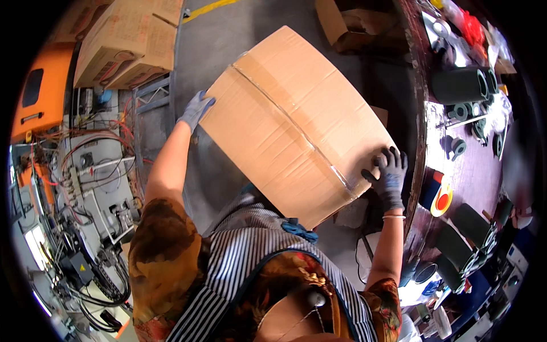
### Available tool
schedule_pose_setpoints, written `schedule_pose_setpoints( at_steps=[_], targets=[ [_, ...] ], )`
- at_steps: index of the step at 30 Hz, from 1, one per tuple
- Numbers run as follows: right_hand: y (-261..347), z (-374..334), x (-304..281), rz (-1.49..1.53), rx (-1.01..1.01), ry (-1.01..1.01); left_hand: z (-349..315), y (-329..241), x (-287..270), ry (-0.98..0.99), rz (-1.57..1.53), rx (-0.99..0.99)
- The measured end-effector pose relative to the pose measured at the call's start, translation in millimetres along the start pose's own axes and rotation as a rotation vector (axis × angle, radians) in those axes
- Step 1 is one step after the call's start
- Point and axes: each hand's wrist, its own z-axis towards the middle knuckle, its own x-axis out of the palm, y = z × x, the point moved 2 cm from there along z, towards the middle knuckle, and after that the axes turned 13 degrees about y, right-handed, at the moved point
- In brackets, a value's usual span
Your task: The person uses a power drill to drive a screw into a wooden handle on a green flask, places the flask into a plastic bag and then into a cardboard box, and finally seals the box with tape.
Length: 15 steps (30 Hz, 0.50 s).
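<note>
A large brown cardboard box [285, 122], closed with clear tape along its seam, is tilted at an angle in front of my body. My left hand [198, 109], in a light grey glove, grips its far-left edge, fingers curled over the side. At the near-right corner, my right hand [388, 175] in a grey glove with dark fingertips holds the box, its fingers bent and somewhat apart on the cardboard. The box's underside is hidden, so I cannot tell whether it rests on anything.
Cartons [128, 43] are stacked at the upper left beside a metal frame [152, 102]. Machinery with loose cables [94, 154] lines the left. Along the right runs a workbench [421, 128] bearing dark green cylinders [460, 85] and a yellow-and-red roll [441, 202]. An open carton [336, 25] stands ahead.
</note>
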Motion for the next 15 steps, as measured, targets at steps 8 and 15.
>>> schedule_pose_setpoints(
  at_steps=[8, 15],
  targets=[
    [-29.8, -46.6, 33.7, 0.360, 0.082, -0.138, 51.4, -139.0, 72.4, -0.231, 0.123, 0.106],
    [-206.1, -140.4, 80.4, -0.105, 1.055, -0.304, 45.2, -151.2, 91.1, -0.330, 0.278, 0.059]
  ],
)
